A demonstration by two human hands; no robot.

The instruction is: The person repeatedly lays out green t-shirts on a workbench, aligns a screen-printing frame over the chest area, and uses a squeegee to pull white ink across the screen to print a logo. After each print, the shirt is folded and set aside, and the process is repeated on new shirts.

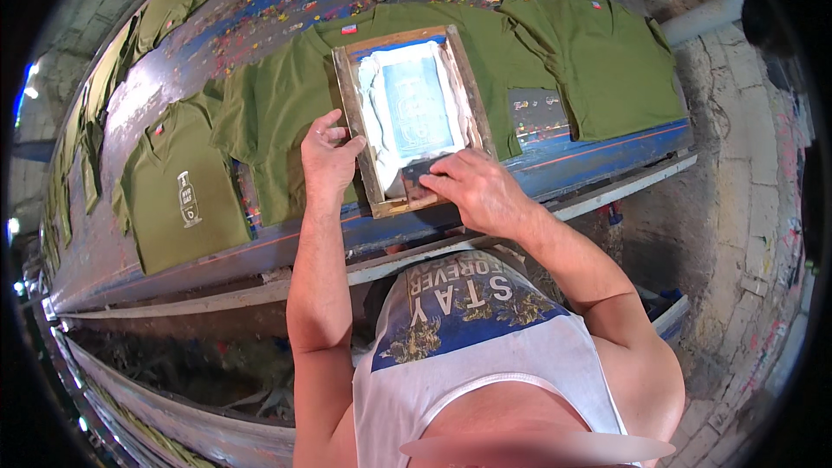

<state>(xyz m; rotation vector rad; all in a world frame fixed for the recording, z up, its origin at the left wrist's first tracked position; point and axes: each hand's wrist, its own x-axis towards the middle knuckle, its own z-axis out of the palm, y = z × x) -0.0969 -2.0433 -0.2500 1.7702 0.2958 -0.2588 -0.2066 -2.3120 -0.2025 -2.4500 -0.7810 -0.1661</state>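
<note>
Head view: farthest left, green shirts (pixel 178 9) lie along the table's curved far edge. Nearer me, a V-neck green shirt (pixel 160 173) with a white bottle-shaped print lies flat, its hem close to the near edge of the speckled blue table (pixel 277 251). Right of it, a larger green shirt (pixel 282 113) spreads out, and on this rests the wooden-framed screen (pixel 349 108), slightly tilted, its lower bar near the table's front edge and a gap apart from the pale rail (pixel 598 197) below. My left hand (pixel 331 154) is at the screen's left bar, fingers spread and partly bent, thumb and fingertips touching the wood. Inside the frame, at its lower end, my right hand (pixel 485 191) pinches a dark flat blade (pixel 418 175) between thumb and fingers; the bright mesh (pixel 409 95) lies uncovered beyond it, giving the blade room lengthwise, while the side bars stand close on either side. My right forearm slants out over the rail. Past a narrow strip of table, another green shirt (pixel 611 78) lies folded, just short of the table's right end; pale blocks (pixel 737 156) stand beyond.
</note>
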